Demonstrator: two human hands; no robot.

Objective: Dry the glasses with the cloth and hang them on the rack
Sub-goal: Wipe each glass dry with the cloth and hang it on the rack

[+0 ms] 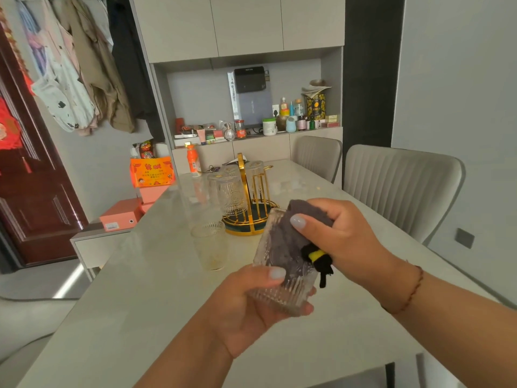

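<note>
My left hand (251, 306) grips a ribbed clear glass (282, 292) by its base, tilted with the mouth pointing away. My right hand (338, 236) holds a grey cloth (288, 242) with a black and yellow tag and pushes it into the glass. A second ribbed glass (209, 247) stands upright on the table just left of my hands. Behind it is the gold rack (246, 191) on a dark round base, with several glasses (230, 191) hung upside down on its prongs.
The pale table (156, 303) runs away from me to a cabinet shelf crowded with bottles and jars. An orange bottle (193, 161) stands at the far table end. Two grey chairs (402, 189) line the right side. Orange boxes (151, 172) and hanging clothes are at left.
</note>
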